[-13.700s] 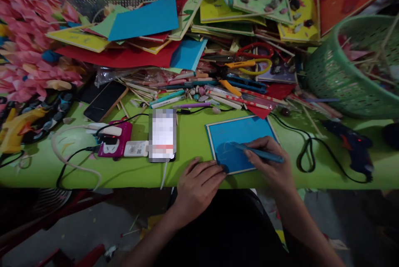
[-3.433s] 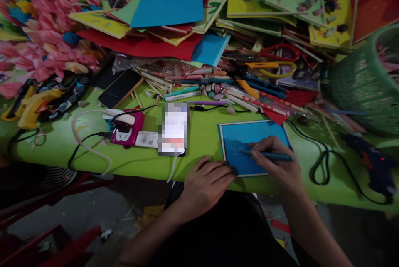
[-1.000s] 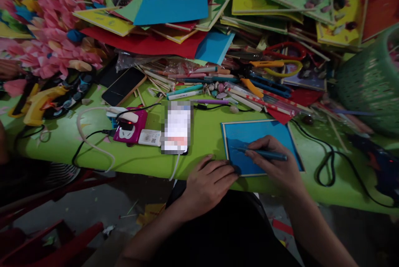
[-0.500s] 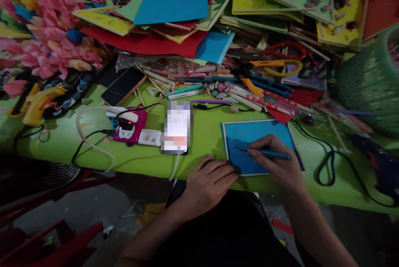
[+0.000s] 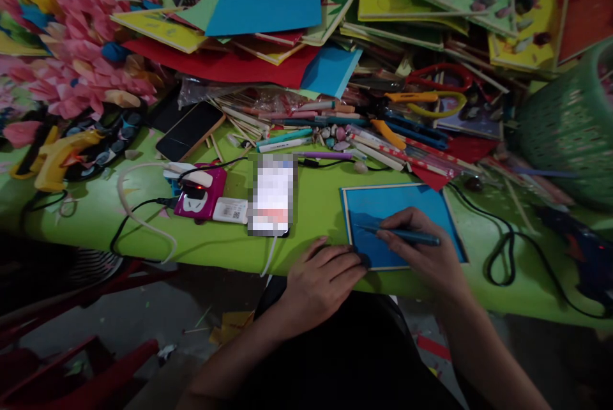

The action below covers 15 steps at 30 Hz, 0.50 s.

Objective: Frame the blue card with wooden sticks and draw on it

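Note:
A blue card [image 5: 397, 202] edged with thin pale sticks lies flat near the table's front edge. In a pinch grip, my right hand [image 5: 424, 250] holds a blue pen [image 5: 414, 237] low over the card, its tip pointing left. Whether the tip touches the surface is hard to make out. My left hand [image 5: 328, 276] lies flat, fingers outstretched, its fingertips on the card's lower left corner. Left of the card, a lit phone [image 5: 272, 199] with a blurred screen rests on the green table [image 5: 316, 205], a white cable running from it.
A pink power strip [image 5: 204, 196] with chargers stands left of the phone. Pens, sticks and scissors [image 5: 435, 103] are heaped behind, below stacked coloured cards [image 5: 263, 4]. A green basket [image 5: 569, 122], a looped black cable [image 5: 500, 263] and a dark glue gun [image 5: 589, 257] lie right.
My right hand and the pen have shifted slightly left over the card. My left hand stays in place.

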### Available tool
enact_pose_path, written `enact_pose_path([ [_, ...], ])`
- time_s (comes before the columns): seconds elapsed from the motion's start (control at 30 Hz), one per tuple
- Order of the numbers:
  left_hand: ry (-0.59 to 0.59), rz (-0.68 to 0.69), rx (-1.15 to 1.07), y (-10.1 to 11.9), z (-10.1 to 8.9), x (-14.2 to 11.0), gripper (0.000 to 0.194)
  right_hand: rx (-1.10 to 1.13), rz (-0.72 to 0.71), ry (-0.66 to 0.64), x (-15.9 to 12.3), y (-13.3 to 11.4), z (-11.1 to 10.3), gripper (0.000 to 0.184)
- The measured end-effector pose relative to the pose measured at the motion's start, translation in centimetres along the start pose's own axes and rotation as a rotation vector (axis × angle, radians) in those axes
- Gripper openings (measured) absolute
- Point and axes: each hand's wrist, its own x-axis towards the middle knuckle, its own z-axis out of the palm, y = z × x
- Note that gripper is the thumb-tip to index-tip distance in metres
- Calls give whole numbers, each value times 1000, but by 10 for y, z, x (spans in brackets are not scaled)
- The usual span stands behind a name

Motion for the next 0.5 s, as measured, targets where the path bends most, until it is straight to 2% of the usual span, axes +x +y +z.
enact_pose_path([
  [0.1, -19, 4, 7, 0, 0, -1, 24, -6, -3, -10, 0, 0, 0, 28],
  [0.27, 17, -7, -22, 0, 0, 1, 21, 15, 5, -28, -1, -1, 0, 26],
  [0.5, 16, -14, -29, 0, 0, 1, 21, 32, 12, -29, -2, -3, -1, 30],
])
